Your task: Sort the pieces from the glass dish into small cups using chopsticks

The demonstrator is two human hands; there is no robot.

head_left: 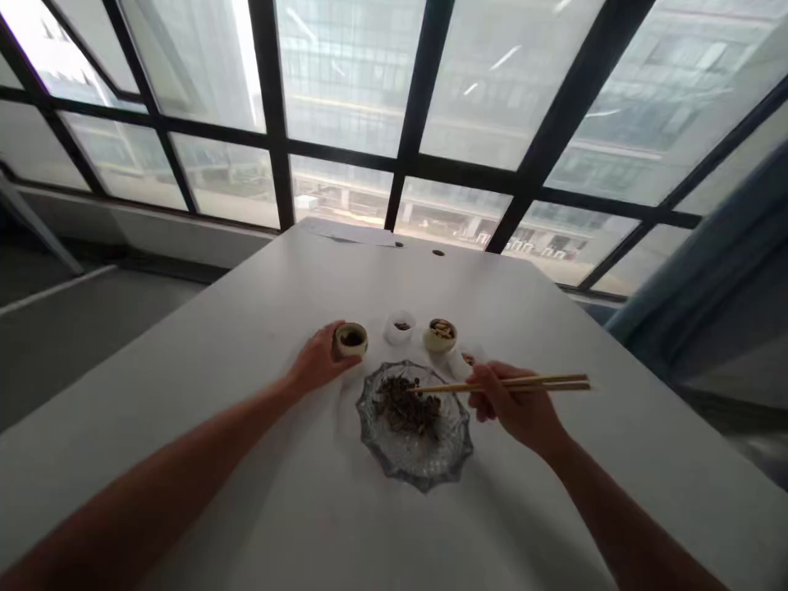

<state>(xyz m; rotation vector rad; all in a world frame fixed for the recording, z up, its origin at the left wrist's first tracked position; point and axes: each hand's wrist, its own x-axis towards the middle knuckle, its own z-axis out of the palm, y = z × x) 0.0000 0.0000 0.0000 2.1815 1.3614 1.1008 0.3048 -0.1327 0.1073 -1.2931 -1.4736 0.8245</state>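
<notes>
My left hand [321, 361] is wrapped round a small cup [352, 340] with dark contents, just left of the glass plate. Between the fingers of my right hand [514, 402] is a pair of wooden chopsticks [545, 382]. Their tips reach into a heap of dark dried bits [406, 406] on the clear scalloped glass plate [424, 472]. Whether the tips pinch a piece is too small to tell. Behind the plate stand a white cup [400, 328] with a few dark bits and a cream cup [439, 338] of light brown pieces. Another white cup [460, 364] is partly hidden by my right hand.
The white table [295, 509] runs toward large dark-framed windows [403, 164]. Paper sheets [350, 233] lie at its far end, near two round dark holes [438, 253]. A blue curtain [707, 271] hangs on the right.
</notes>
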